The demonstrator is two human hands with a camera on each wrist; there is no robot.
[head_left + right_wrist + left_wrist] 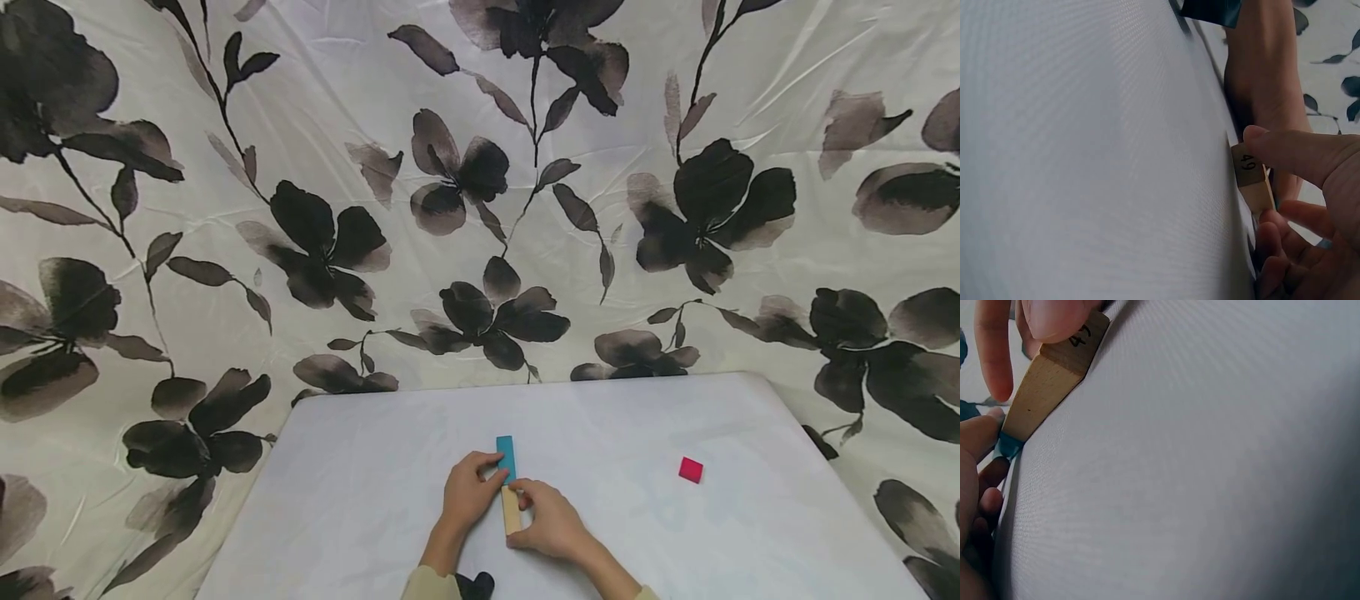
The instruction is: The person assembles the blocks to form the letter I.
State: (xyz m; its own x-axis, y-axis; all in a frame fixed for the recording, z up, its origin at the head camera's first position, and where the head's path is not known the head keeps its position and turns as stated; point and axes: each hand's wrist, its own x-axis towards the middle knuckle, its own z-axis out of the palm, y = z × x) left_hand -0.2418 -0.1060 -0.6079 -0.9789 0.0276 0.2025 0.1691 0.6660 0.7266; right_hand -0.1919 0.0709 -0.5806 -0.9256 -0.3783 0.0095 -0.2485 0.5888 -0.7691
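Observation:
A blue block (506,450) and a plain wooden block (512,510) lie end to end in one line on the white table. My left hand (467,493) is at the blue block, its thumb and fingers pinching it close to where the two meet. Lengthwise, my right hand (551,523) grips the wooden block, thumb on the near end and fingers by the far end. In the right wrist view that near end of the wooden block (1247,165) bears the number 49. Most of the blue block (1009,447) is hidden in the left wrist view.
To the right on the white table (637,550) lies a red square block (691,470), apart from both hands. Behind the table hangs a floral cloth (420,275). A dark rounded object (476,585) shows by the left sleeve.

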